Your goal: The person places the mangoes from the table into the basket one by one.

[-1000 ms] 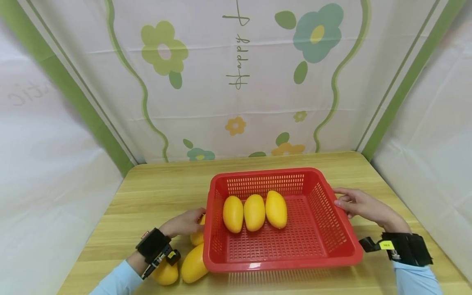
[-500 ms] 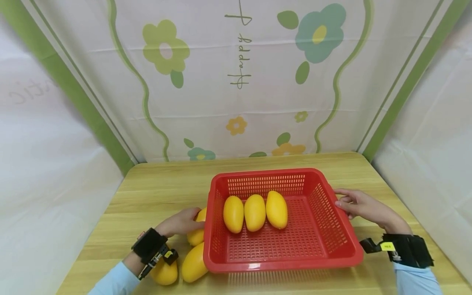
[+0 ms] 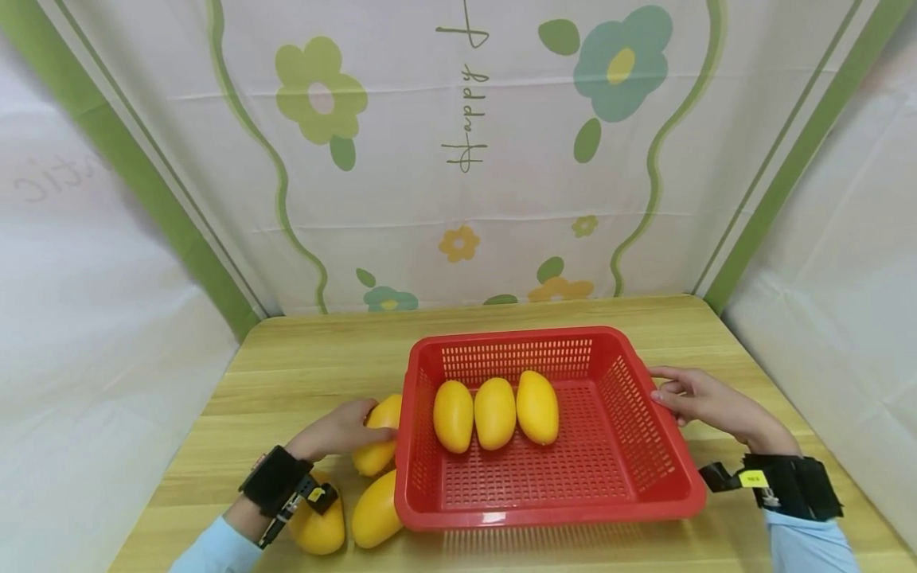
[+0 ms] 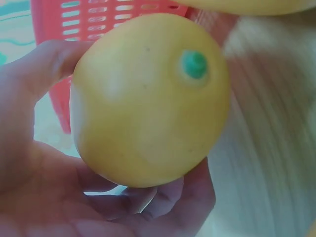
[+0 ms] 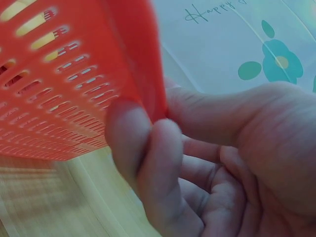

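The left hand [image 3: 340, 430] grasps a smooth, yellow, oval mango-shaped fruit [image 3: 376, 459] with a small green stem nub, just left of the red, perforated plastic basket [image 3: 552, 516]. Its grip is spread to about the fruit's own width: in the left wrist view the thumb presses one side and the curled fingers wrap the opposite side. Part of this fruit is hidden behind the basket's left rim, and whether it touches the table is not clear. The right hand [image 3: 705, 402] pinches the basket's right rim, thumb and fingertips nearly closed on the thin edge; in the right wrist view other fingers curl loosely beside the basket wall.

Inside the basket, towards its left side, three matching yellow fruits [image 3: 495, 414] lie in a row. Two more lie on the light wooden table [image 3: 322, 358]: one fruit [image 3: 377, 512] close against the basket's near left corner, another fruit [image 3: 320, 529] farther left of the basket, partly covered by the black wrist strap [image 3: 275, 481]
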Action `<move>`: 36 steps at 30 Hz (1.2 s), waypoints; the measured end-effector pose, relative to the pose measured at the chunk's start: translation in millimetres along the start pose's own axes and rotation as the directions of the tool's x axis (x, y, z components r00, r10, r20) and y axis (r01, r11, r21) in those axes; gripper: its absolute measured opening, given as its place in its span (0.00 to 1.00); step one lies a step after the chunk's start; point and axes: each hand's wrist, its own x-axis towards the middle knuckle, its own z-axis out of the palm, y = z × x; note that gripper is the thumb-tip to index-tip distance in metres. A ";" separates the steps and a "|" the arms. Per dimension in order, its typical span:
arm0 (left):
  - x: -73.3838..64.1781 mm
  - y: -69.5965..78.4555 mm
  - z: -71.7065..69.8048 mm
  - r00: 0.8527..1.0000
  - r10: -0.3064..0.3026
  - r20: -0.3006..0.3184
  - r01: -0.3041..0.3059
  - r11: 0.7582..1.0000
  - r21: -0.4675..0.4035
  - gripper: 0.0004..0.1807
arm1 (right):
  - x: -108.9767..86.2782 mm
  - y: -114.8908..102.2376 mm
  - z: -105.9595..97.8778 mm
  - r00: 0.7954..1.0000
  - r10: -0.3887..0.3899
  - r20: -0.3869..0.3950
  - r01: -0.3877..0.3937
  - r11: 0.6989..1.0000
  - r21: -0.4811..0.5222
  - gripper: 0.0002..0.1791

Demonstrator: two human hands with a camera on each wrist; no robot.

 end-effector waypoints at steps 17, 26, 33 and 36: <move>-9.1 -4.5 -11.3 0.994 -0.079 -0.077 0.071 0.993 -0.094 0.30 | -0.5 3.1 -0.1 1.000 -0.008 0.006 0.008 1.000 0.019 0.33; -8.0 -6.5 -19.2 1.000 -0.016 -0.013 0.012 0.966 -0.258 0.32 | -0.5 2.5 0.6 1.000 0.007 -0.007 -0.007 1.000 0.016 0.33; -9.1 -9.0 -21.3 0.999 0.028 0.026 -0.017 0.939 -0.343 0.30 | 1.1 3.1 -0.1 1.000 0.006 -0.003 -0.006 1.000 0.019 0.33; -9.5 -9.3 -21.9 0.998 0.052 0.036 -0.035 0.924 -0.382 0.29 | 2.1 3.2 -0.2 1.000 0.005 0.000 -0.005 1.000 0.017 0.33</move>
